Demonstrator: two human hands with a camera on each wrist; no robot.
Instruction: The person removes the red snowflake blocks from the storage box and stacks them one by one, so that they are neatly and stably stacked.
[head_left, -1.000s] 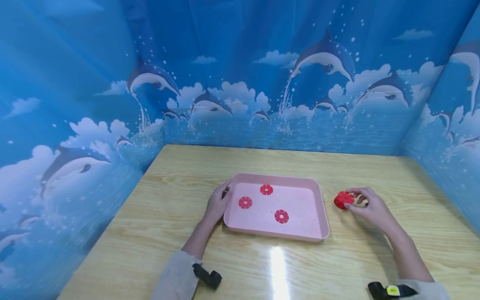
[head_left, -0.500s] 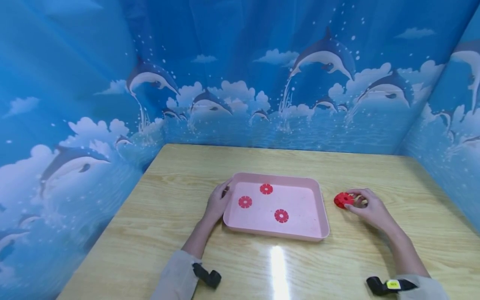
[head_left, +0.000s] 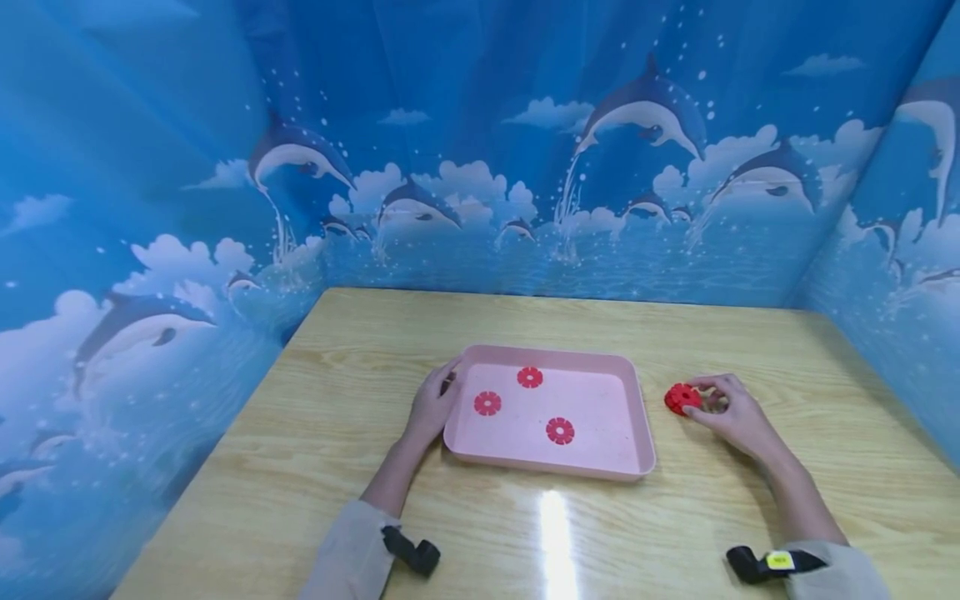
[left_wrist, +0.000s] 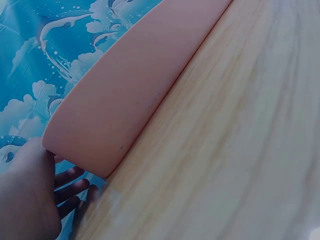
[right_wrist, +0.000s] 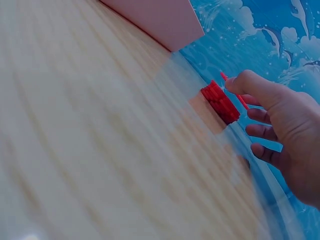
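A pink rectangular tray (head_left: pixel 600 400) lies on the table with 3 flat red notched discs (head_left: pixel 480 403) apart on its floor. My left hand (head_left: pixel 430 410) holds the tray's left end. In the left wrist view its thumb side goes behind the tray's corner, and the loosely bent fingers show below the wall. To the right of the tray stands a short stack of red notched discs (right_wrist: pixel 220 102). My right hand (head_left: pixel 738 417) pinches a single red disc (right_wrist: pixel 243 102) between thumb and fingers, tilted right beside the stack. Its other fingers are spread.
The wood-grain table (head_left: pixel 360 333) reaches back to a blue dolphin-print curtain (head_left: pixel 480 183), which also closes off the left and right sides. Black wrist straps (head_left: pixel 411 552) sit on both sleeves. A bright light streak (head_left: pixel 556 542) reflects in front of the tray.
The right hand stays at the red stack, with the discs' angle slightly changed. The left hand and tray keep their place; the whole view shifts a little.
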